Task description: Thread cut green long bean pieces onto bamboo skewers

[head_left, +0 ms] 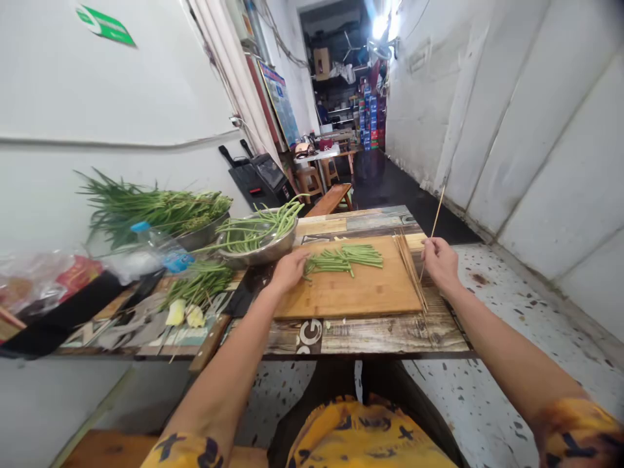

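Note:
Cut green beans (pixel 361 255) lie in a loose row on a wooden cutting board (pixel 341 294). At the left end of that row is my left hand (pixel 291 269), its fingers closed on bean pieces; the fingertips are partly hidden. My right hand (pixel 441 262), beyond the board's right edge, pinches a thin bamboo skewer (pixel 439 209) that points up and slightly tilted. Several more skewers (pixel 409 270) lie along the right edge of the board, just left of this hand.
Left of the board stand a metal bowl (pixel 273 252) of long beans and another bowl heaped with leafy greens (pixel 160 208). Skewered beans (pixel 202 283), a water bottle (pixel 168 252) and plastic bags (pixel 43 283) crowd the table's left side. A bench (pixel 331 199) stands beyond the table.

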{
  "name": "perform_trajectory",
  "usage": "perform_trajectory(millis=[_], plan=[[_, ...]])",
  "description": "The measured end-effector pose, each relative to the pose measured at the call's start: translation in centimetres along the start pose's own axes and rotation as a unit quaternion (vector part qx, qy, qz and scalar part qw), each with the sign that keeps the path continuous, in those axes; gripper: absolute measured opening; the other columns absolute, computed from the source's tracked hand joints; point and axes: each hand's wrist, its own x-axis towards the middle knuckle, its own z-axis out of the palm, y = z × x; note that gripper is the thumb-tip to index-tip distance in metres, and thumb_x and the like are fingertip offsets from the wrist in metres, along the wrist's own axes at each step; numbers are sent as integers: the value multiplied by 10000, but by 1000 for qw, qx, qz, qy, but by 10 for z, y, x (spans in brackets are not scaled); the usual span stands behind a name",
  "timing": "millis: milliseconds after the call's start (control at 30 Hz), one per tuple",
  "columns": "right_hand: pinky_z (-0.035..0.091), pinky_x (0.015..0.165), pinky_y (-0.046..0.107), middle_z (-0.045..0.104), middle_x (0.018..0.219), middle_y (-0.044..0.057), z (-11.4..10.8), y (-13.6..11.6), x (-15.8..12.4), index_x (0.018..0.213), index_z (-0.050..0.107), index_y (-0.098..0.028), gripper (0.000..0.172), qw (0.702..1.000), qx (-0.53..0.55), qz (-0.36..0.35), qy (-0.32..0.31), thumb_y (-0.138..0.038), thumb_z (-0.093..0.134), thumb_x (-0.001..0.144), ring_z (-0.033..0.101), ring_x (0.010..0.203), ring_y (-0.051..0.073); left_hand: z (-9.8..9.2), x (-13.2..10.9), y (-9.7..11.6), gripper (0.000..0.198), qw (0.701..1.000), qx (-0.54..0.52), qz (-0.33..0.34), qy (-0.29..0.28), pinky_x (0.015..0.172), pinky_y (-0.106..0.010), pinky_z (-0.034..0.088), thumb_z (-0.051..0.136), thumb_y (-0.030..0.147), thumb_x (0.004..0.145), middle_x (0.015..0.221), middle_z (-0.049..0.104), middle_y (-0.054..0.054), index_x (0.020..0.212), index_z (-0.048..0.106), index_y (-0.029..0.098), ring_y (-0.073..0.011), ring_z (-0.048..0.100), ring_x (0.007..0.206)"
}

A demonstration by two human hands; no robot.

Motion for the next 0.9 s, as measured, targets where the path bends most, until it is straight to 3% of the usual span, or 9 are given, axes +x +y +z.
perform_trajectory(millis=[267, 400, 467, 600, 667, 767, 833, 900], plan=[[384, 571, 269, 611, 640, 13, -5, -26, -21, 860, 634, -190, 263, 997, -29, -54, -56, -373, 445, 849, 542, 573, 163, 11, -6, -13, 426, 994, -5, 63, -84, 1074, -367, 335, 367, 271, 883, 1325, 515, -90, 1270, 493, 145, -185, 462, 1233], [396, 586, 276, 652, 710, 34, 0, -34, -28, 854, 650, -192, 262, 993, -44, -77, -77, -379, 467, 831, 560, 597, 170, 10, -6, -6, 400, 996, 20, 75, -33, 1072, -403, 330, 389, 271, 890, 1336, 494, -98, 1263, 493, 168, -205, 422, 1259], [405, 586, 278, 665, 725, 39, 0, -37, -28, 854, 656, -195, 273, 992, -48, -79, -82, -381, 457, 835, 573, 608, 176, 9, -3, 5, 337, 994, 38, 107, -3, 1045, -415, 355, 452, 276, 872, 1286, 525, -107, 1174, 564, 177, -225, 442, 1228], [428, 588, 290, 680, 752, 43, -15, -53, -34, 905, 672, -201, 319, 990, -54, -83, -103, -379, 412, 857, 603, 652, 194, 11, -2, 31, 183, 982, 64, 163, -66, 896, -404, 438, 516, 278, 851, 942, 655, -88, 904, 665, 188, -229, 574, 963], [420, 520, 284, 642, 636, 10, -30, -67, -50, 1047, 649, -210, 342, 983, -56, -92, -149, -367, 404, 866, 564, 532, 175, 13, -5, 40, 163, 983, 77, 149, -76, 861, -394, 440, 527, 254, 843, 911, 661, -81, 912, 659, 186, -230, 579, 922], [408, 436, 286, 526, 488, -54, -51, -87, -89, 1391, 350, -208, 494, 947, -42, -116, -296, -301, 351, 905, 485, 401, 167, 16, -11, 44, 173, 989, 69, 116, -61, 844, -363, 439, 523, 200, 836, 933, 670, -69, 957, 645, 182, -217, 582, 897], [460, 468, 295, 580, 543, -37, -58, -93, -117, 1398, 326, -258, 476, 929, -30, -138, -342, -261, 335, 922, 549, 453, 172, 16, -13, 44, 152, 990, 63, 109, -64, 836, -357, 439, 526, 188, 828, 908, 675, -64, 905, 657, 178, -217, 581, 883], [528, 590, 328, 691, 821, 39, -58, -93, -140, 1337, 415, -293, 433, 930, -33, -167, -327, -236, 375, 910, 657, 691, 199, 15, -16, 45, 137, 991, 50, 99, -74, 819, -350, 444, 535, 188, 820, 880, 677, -64, 853, 667, 174, -216, 583, 865]])
